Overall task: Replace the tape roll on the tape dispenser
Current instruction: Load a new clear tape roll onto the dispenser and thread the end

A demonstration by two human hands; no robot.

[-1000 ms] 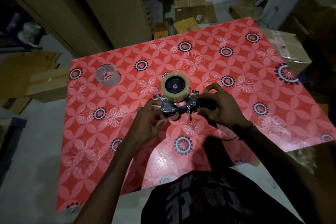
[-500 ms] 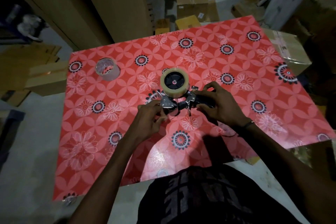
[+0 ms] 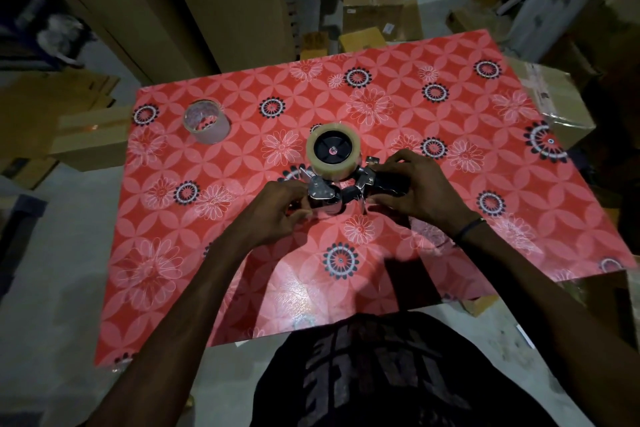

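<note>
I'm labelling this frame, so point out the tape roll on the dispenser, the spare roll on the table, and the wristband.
tape roll (image 3: 333, 173), head view, on its tan outer band facing the camera.
spare roll (image 3: 211, 130), head view, on its clear side wall.
wristband (image 3: 468, 228), head view, on the dark band at the right wrist.

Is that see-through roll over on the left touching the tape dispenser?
Apart. The head view shows the clear roll alone, with bare red tablecloth between it and the tape dispenser.
</note>
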